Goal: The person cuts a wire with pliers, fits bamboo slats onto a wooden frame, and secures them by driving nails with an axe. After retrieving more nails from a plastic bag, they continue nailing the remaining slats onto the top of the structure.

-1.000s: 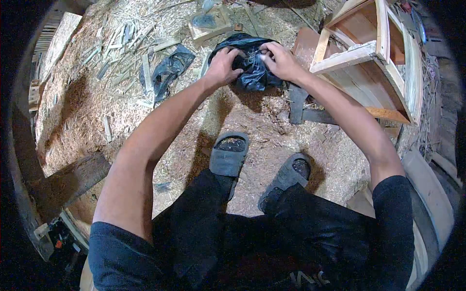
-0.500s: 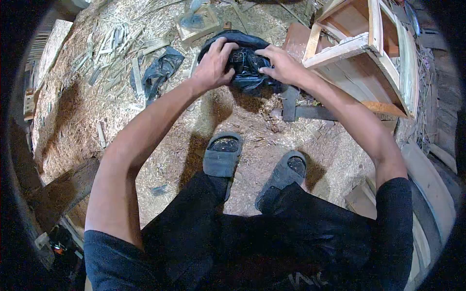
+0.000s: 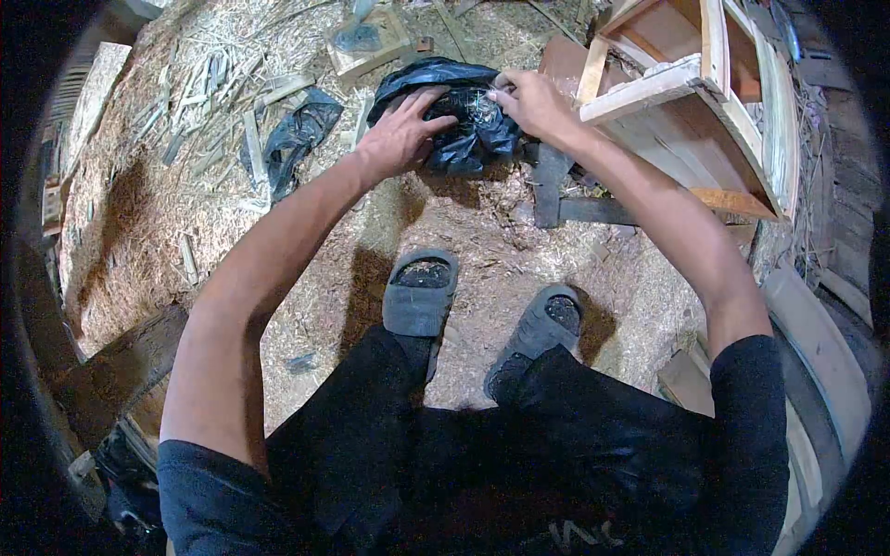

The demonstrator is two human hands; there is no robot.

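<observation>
A black plastic bag (image 3: 473, 150) with its mouth spread wide stands on the shavings in front of my feet; small shiny bits show inside it. My left hand (image 3: 406, 132) lies over the left side of the opening, fingers apart and reaching inside the rim. At the right edge of the bag, my right hand (image 3: 530, 104) has thumb and fingers pinched together on the black plastic rim.
A wooden frame box (image 3: 649, 102) stands at the right. Beyond the bag is a small wooden box (image 3: 371, 51). Another black plastic piece (image 3: 301, 134) and wood scraps (image 3: 218, 88) lie at the left. Two sandalled feet (image 3: 422, 301) are below the bag.
My right hand has closed from spread fingers into a pinch on the rim and moved up slightly. My left hand has shifted a little left and down, its fingers lying flatter.
</observation>
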